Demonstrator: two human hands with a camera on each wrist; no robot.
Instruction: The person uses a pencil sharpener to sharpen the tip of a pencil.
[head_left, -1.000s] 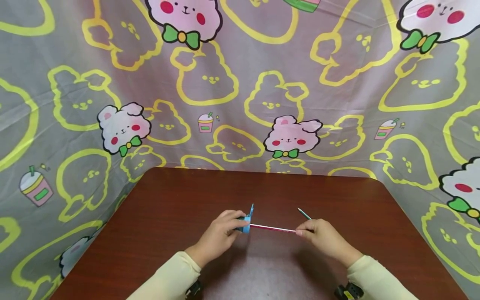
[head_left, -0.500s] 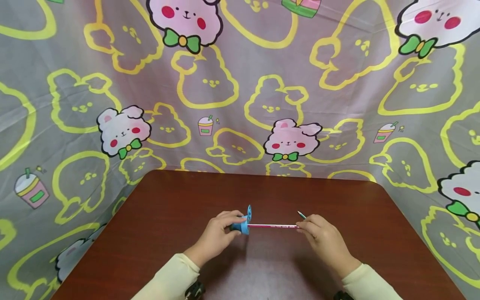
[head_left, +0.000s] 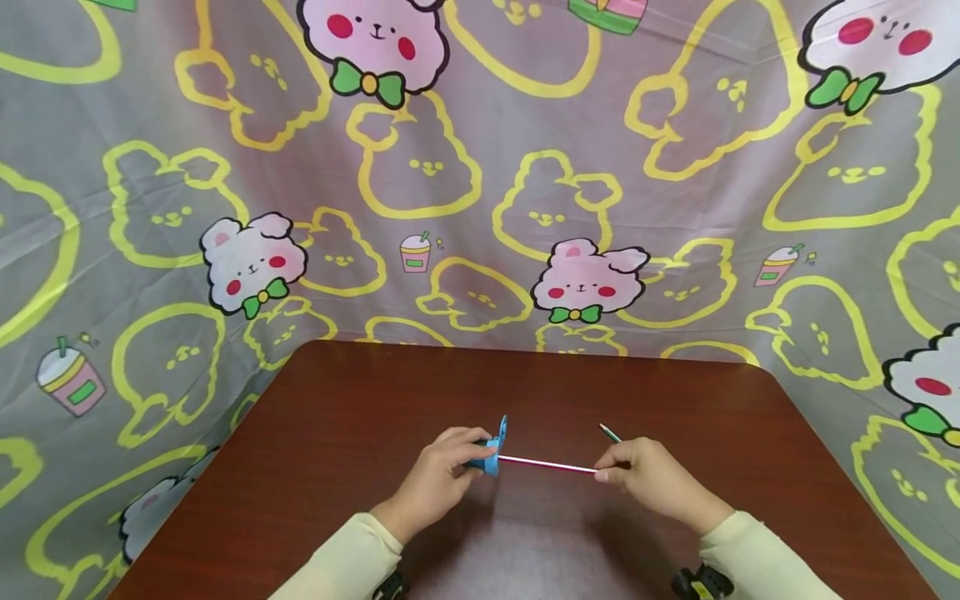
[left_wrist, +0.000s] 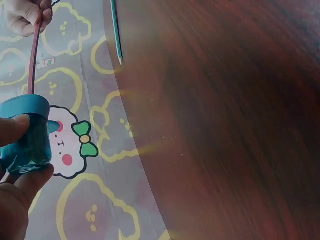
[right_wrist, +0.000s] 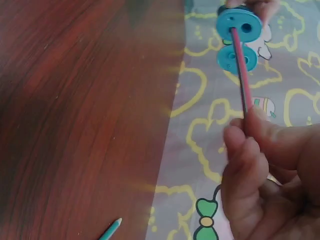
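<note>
My left hand (head_left: 431, 475) grips a blue pencil sharpener (head_left: 491, 460) with a see-through container (left_wrist: 37, 142), held on its side above the table. Its round flip lid (right_wrist: 237, 59) hangs open. The sharpener's face has two holes of different size in the right wrist view. A red-pink pencil (head_left: 546, 463) sits with one end in the smaller hole; that end is hidden inside. My right hand (head_left: 656, 479) pinches the pencil's other end between thumb and fingers. Beyond the right hand, a green pencil (head_left: 610, 432) lies on the table, partly hidden by that hand in the head view.
The dark red-brown wooden table (head_left: 420, 379) has rounded far corners. A grey cloth (head_left: 480, 192) printed with yellow outlines and rabbit faces hangs behind it and along both sides.
My right hand rolled over and rose slightly at half a second ago, then rolled back and lowered, turning with the pencil. The sharpener stays in my left hand, tilting slightly.
</note>
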